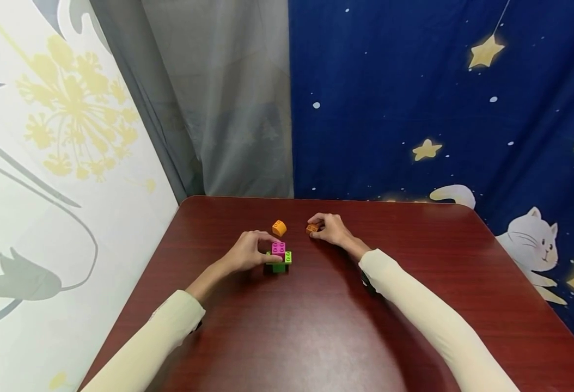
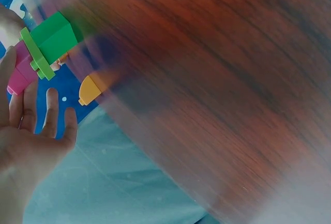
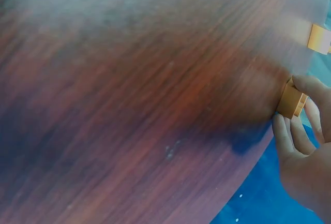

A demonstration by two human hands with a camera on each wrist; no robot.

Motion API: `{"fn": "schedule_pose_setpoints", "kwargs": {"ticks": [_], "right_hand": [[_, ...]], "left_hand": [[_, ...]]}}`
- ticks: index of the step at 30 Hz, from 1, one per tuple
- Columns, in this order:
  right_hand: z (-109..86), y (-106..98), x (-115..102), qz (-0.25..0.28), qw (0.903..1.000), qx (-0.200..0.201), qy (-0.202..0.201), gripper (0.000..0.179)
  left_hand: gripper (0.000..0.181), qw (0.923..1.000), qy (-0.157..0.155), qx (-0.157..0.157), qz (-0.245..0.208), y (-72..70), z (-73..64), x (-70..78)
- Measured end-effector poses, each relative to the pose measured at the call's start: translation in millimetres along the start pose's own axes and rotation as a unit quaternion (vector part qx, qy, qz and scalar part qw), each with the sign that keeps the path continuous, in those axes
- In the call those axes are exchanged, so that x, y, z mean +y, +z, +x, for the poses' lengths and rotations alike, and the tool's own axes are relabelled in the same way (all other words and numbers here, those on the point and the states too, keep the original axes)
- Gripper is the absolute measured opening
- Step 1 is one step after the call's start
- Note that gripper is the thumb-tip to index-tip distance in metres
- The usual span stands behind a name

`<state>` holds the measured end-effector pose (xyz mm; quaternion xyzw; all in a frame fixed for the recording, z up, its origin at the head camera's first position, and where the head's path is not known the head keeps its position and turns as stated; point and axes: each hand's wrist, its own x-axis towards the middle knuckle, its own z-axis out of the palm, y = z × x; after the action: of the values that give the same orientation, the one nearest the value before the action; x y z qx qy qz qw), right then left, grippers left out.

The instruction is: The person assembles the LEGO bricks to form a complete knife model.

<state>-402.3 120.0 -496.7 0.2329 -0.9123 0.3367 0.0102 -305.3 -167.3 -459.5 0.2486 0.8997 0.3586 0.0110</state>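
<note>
My left hand (image 1: 245, 253) pinches a magenta toy brick (image 1: 279, 247) between thumb and fingers. That brick sits on a flat lime-green piece (image 1: 288, 257), which rests on a darker green brick (image 1: 279, 268); the left wrist view shows this green brick (image 2: 54, 36) lowest in the stack. Farther right, my right hand (image 1: 333, 230) holds an orange brick (image 1: 311, 228) by its sides at the tabletop. In the right wrist view, the thumb and fingertips lie on opposite sides of the orange brick (image 3: 291, 100). A yellow-orange brick with a curved side (image 1: 279, 227) stands untouched just beyond the left hand.
All the bricks are on a dark red-brown wooden table (image 1: 336, 326), toward its far edge. Behind it hang a grey curtain (image 1: 238, 109) and a blue curtain with stars (image 1: 390, 109). A white patterned wall panel (image 1: 47, 218) stands along the left.
</note>
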Motion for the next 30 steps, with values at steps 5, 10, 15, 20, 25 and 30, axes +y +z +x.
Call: {"fn": "schedule_pose_setpoints", "kwargs": {"ticks": [5,10,15,20,25,30], "right_hand": [[-8.0,-3.0,-1.2,-0.011,0.9999,-0.006,-0.006,0.034],[-15.6,-3.6,-3.9,-0.009,0.9999,-0.013,-0.007,0.034],[-23.6,-2.7,-6.6,-0.005,0.9997,-0.017,-0.017,0.034],[-31.0,-3.5,-8.6,-0.007,0.9994,-0.014,-0.032,0.035],[-36.0,-6.9,-14.0,-0.004,0.9991,-0.013,-0.039,0.036],[-39.0,-11.8,-21.1,0.007,0.9984,-0.011,-0.054,0.037]], "left_hand": [[0.043,1.0000,0.002,0.004,-0.008,-0.3,-0.5,-0.1],[0.044,1.0000,0.004,0.004,-0.006,-1.5,-0.8,0.3],[0.045,1.0000,-0.002,0.000,-0.003,-2.0,-1.0,1.4],[0.046,1.0000,-0.005,-0.003,-0.006,-1.6,-1.8,1.9],[0.047,1.0000,-0.001,-0.001,-0.001,-0.5,-1.8,0.4],[0.046,1.0000,0.001,0.001,-0.003,-0.4,-1.3,-0.6]]}}
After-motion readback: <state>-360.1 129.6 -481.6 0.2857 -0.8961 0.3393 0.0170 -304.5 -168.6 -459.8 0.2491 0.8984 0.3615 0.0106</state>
